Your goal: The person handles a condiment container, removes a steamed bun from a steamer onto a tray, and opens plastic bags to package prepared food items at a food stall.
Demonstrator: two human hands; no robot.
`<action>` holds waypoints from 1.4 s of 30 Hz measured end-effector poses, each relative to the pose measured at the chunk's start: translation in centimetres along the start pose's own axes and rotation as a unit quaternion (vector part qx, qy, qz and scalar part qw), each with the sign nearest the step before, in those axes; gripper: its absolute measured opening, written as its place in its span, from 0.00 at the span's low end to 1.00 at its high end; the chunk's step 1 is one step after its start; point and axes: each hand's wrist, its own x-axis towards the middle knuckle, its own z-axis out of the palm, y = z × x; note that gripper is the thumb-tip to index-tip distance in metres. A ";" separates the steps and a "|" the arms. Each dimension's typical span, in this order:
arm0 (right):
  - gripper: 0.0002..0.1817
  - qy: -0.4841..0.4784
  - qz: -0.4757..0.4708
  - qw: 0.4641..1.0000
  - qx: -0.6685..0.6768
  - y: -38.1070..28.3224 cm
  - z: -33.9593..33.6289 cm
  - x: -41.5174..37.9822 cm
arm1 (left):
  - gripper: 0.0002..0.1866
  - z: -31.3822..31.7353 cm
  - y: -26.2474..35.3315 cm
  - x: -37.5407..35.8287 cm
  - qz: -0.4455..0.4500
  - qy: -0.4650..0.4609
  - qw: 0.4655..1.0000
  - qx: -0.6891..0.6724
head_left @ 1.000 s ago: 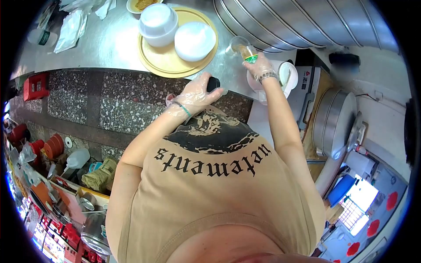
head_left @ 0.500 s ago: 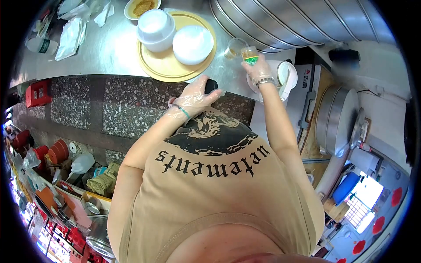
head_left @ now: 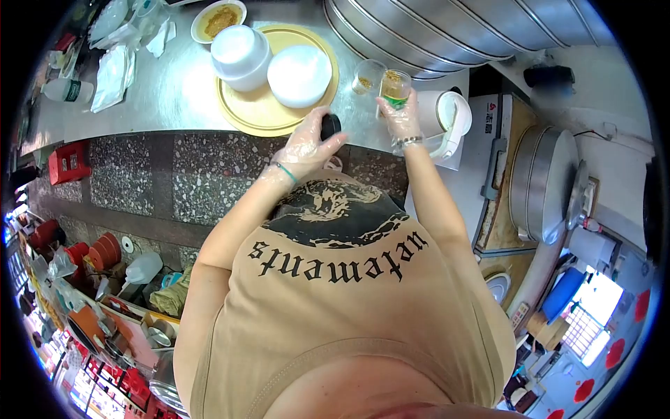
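Red box (head_left: 68, 163), speckled floor (head_left: 209, 164), banded steel cylinder (head_left: 447, 33)

Two grips: one left (head_left: 303, 146), one right (head_left: 399, 120). Two bracelets, one teal (head_left: 285, 171) and one beaded (head_left: 410, 140). One jar (head_left: 395, 88), one black lid (head_left: 331, 126) and one clear cup (head_left: 367, 75). One yellow board (head_left: 257, 125) carries two white pieces, one tub (head_left: 240, 57) and one dome (head_left: 300, 77); whether either is a stack cannot be told. One dish (head_left: 197, 29), one bottle (head_left: 68, 90) and one kettle (head_left: 429, 112) make single counts, as do one surface (head_left: 167, 84), one red box (head_left: 68, 165), one jug (head_left: 143, 268) and one blue drum (head_left: 560, 293).
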 end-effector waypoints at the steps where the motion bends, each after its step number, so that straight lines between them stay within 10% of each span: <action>1: 0.39 0.018 -0.019 0.990 0.135 0.7 0.6 -0.5 | 0.36 -0.2 0.2 0.8 0.001 -0.004 1.000 0.004; 5: 0.41 -0.026 -0.149 0.968 0.198 -1.6 1.5 -4.0 | 0.31 -1.3 4.4 2.8 0.009 -0.009 0.996 -0.088; 7: 0.43 -0.078 -0.174 0.980 0.063 -4.7 0.1 -5.9 | 0.29 -1.2 6.8 3.7 0.215 0.043 0.968 0.122; 12: 0.42 -0.114 -0.183 0.976 -0.008 -7.3 -3.0 -6.5 | 0.30 -1.0 9.9 3.3 0.171 -0.046 0.942 0.287; 18: 0.36 -0.414 -0.155 0.874 0.199 -9.4 -7.5 -6.3 | 0.28 -2.7 12.1 1.6 0.326 -0.128 0.899 0.264; 20: 0.36 -0.408 -0.144 0.883 0.182 -9.1 -7.6 -5.3 | 0.27 -3.0 12.7 1.7 0.395 -0.091 0.883 0.238; 26: 0.35 -0.125 -0.267 0.951 -0.089 -12.5 -7.5 -6.6 | 0.22 -2.0 13.5 1.5 0.145 -0.036 0.947 0.283; 30: 0.35 -0.118 -0.268 0.951 -0.097 -12.6 -8.1 -6.6 | 0.22 -1.9 12.8 1.8 0.153 0.003 0.949 0.276; 33: 0.35 -0.309 -0.218 0.921 0.090 -11.7 -9.2 -5.1 | 0.24 -3.4 14.1 1.4 0.258 -0.076 0.945 0.187; 36: 0.35 -0.590 -0.094 0.729 0.332 -10.7 -9.5 -4.1 | 0.36 -3.8 15.3 1.1 0.413 -0.197 0.864 0.210; 39: 0.38 -0.594 -0.201 0.736 0.255 -7.8 -7.4 -3.4 | 0.32 -3.3 16.1 1.0 0.513 -0.197 0.804 0.226; 42: 0.45 -0.498 -0.046 0.719 0.483 -9.1 -8.6 -4.1 | 0.29 -3.9 16.2 1.2 0.414 -0.118 0.875 0.223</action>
